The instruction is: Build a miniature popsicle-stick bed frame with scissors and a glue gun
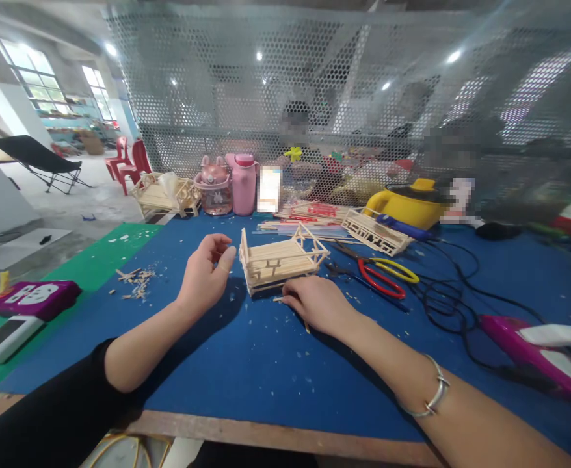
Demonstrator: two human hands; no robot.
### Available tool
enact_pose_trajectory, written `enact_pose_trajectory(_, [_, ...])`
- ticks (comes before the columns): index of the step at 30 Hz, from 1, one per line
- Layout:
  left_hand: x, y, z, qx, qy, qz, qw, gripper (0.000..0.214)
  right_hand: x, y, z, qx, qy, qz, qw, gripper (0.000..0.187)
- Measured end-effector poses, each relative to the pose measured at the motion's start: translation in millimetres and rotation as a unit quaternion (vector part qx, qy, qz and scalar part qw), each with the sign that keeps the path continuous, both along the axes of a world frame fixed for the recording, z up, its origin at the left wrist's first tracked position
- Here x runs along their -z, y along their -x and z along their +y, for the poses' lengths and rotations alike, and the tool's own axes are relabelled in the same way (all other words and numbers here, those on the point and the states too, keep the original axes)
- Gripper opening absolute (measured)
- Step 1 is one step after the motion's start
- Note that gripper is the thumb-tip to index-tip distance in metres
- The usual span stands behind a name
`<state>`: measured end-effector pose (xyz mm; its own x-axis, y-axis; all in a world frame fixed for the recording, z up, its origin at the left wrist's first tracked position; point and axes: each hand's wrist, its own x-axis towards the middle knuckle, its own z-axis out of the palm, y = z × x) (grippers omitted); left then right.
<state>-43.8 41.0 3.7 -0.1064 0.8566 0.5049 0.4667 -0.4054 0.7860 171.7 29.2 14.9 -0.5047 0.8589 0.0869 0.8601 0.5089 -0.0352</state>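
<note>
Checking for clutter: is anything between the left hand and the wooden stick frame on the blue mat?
Nothing visible. The left hand is just left of the stick frame, with only blue mat between them. The right hand rests at the frame's near edge.

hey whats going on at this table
A person's hands are at a small stick-built wooden model on a blue mat. The left hand hovers, loosely curled and empty, beside the model's left end. The right hand rests on the mat just in front of it, fingertips at a thin stick. Scissors lie to the right, wood scraps to the left.
</note>
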Motion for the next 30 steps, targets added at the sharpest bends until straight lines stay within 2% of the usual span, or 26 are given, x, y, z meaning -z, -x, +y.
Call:
enact_pose_trajectory(5, [-4.4, -2.2, -8.1, 0.084, -0.07, 0.037, 0.993, 0.027, -6.5, 4.6, -3.8, -0.034, -0.026, 0.084, 0.996, 0.02])
enact_pose_trajectory(10, [-2.3, -1.0, -4.7, 0.149, -0.105, 0.062, 0.981, 0.038, -26.8, 16.3, -11.7, -0.012, -0.074, 0.155, 0.985, 0.022])
enact_pose_trajectory(15, [-0.6, 0.3, -3.0, 0.157, -0.087, 0.077, 0.981, 0.041, -34.1, 23.4, -11.5, 0.028, -0.076, 0.148, 0.986, 0.017])
enact_pose_trajectory(25, [-1.9, -1.0, -4.3, 0.149, -0.084, 0.086, 0.981, 0.041, -31.3, 25.7, -8.1, 0.033, -0.093, 0.154, 0.983, 0.017])
enact_pose_trajectory(30, [-3.3, -0.6, -6.4, 0.161, -0.112, 0.111, 0.974, 0.045, -31.9, 26.1, -8.8, 0.034, -0.09, 0.154, 0.983, 0.017])
